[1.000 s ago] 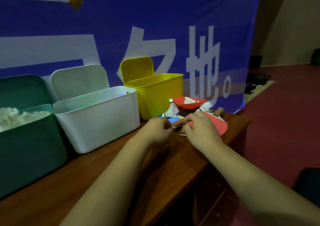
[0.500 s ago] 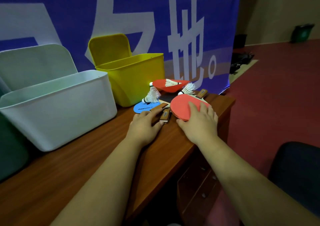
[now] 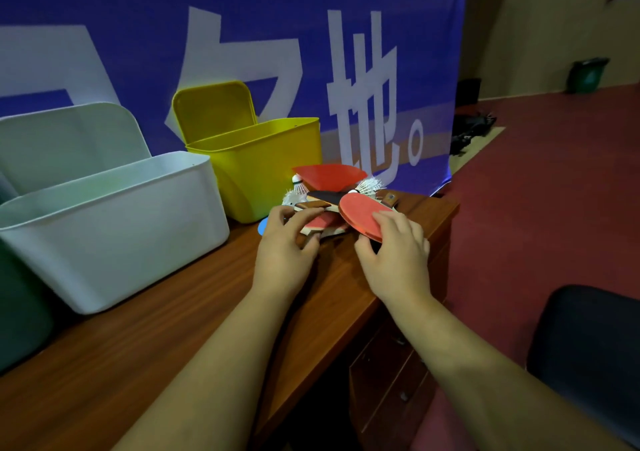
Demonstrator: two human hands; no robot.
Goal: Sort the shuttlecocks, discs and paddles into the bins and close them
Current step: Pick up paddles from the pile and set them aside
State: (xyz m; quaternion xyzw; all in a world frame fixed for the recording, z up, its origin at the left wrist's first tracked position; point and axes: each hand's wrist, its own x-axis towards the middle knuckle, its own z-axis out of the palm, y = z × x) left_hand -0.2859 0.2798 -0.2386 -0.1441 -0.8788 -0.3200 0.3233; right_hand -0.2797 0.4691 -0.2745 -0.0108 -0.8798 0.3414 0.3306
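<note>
A pile of red paddles lies at the right end of the wooden table point(image 3: 194, 312). My right hand point(image 3: 394, 253) grips the edge of the top red paddle point(image 3: 360, 213), thumb under it and fingers on its face. My left hand point(image 3: 285, 242) pinches the handles of another paddle point(image 3: 318, 223) lower in the pile. Two shuttlecocks point(image 3: 370, 186) point(image 3: 298, 187) sit on the pile, with a red disc point(image 3: 329, 177) tilted up behind and a blue disc point(image 3: 263, 226) peeking out beneath. The yellow bin point(image 3: 256, 170) stands open just left of the pile.
An open white bin point(image 3: 114, 222) stands left of the yellow one, and a green bin point(image 3: 17, 305) shows at the far left edge. A blue banner hangs behind. The table's right edge drops to a red floor; a dark chair point(image 3: 588, 357) sits at lower right.
Both hands have taken hold of paddles and raised the pile slightly off the table. The view has swung right, so the green bin has mostly left the frame.
</note>
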